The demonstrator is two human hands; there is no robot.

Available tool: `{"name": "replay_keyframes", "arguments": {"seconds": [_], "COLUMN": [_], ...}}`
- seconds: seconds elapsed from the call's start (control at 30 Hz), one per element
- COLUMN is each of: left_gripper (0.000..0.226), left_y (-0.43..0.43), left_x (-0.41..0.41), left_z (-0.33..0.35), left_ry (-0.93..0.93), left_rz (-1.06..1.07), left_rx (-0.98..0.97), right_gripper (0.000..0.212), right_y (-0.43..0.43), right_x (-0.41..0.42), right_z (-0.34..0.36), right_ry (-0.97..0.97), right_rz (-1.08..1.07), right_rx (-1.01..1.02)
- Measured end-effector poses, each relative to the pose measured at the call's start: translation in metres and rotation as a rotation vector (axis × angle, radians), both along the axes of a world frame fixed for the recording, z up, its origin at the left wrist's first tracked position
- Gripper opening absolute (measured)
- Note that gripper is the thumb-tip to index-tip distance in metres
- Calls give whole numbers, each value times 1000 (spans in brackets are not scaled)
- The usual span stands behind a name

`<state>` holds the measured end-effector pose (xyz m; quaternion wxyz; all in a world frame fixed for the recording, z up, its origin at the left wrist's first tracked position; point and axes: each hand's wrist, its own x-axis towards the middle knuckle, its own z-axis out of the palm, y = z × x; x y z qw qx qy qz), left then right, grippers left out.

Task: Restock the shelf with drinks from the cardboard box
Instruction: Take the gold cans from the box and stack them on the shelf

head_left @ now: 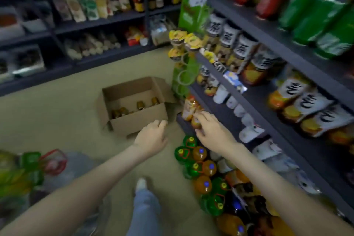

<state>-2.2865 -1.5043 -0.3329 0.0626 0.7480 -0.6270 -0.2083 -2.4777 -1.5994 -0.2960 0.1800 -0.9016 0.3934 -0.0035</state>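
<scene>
The fingers [204, 118] of the right hand [212, 130] curl over the top of a small orange-labelled bottle [195, 123], with the thumb lower on its side. Through the blur it reads as a grip. The bottle stands upright, long axis vertical, at the far left end of the lower shelf board [222, 115], just right of the frame's centre. It is close to the board's front lip and beside a taller orange pack [188, 108].

The left hand [153, 136] holds nothing. Its fingers are loosely curled, and it hovers just below and to the right of the cardboard box [138, 120], near the front right corner. The box sits on the floor mid-frame with its flaps open. Inside it, brown bottles [140, 105] stand with their caps upward, and there are gaps between them.

The left hand is the nearer one to the stock, which lies up and to the left of its fingers in the frame. My guess is that the next reach goes over the front wall and down onto a cap.

There is room on the shelf — bare dark board runs to the right of the placed bottle, towards a row of white containers [239, 110]. Under the right forearm, large green and orange bottles [199, 154] crowd the floor at the shelf's foot, so a low swing there looks tight.
</scene>
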Motion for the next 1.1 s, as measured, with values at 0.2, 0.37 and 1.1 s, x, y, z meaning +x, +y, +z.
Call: {"name": "replay_keyframes", "arguments": {"seconds": [0.2,0.37,1.1], "left_gripper": [46,44,59], "left_y": [-25,-59,-291], "left_x": [123,219,440], "left_z": [-56,-74,-437], "left_ry": [15,-86,-176], "left_rz": [92,247,230], "left_rx": [174,249,699], "right_gripper": [51,57,67], "right_y": [-55,-98,-388], "right_x": [113,184,446], "right_z": [-62,-105,-479], "right_ry": [109,200,487], "right_rz": [32,-13,-111], "right_rx": [136,344,640]}}
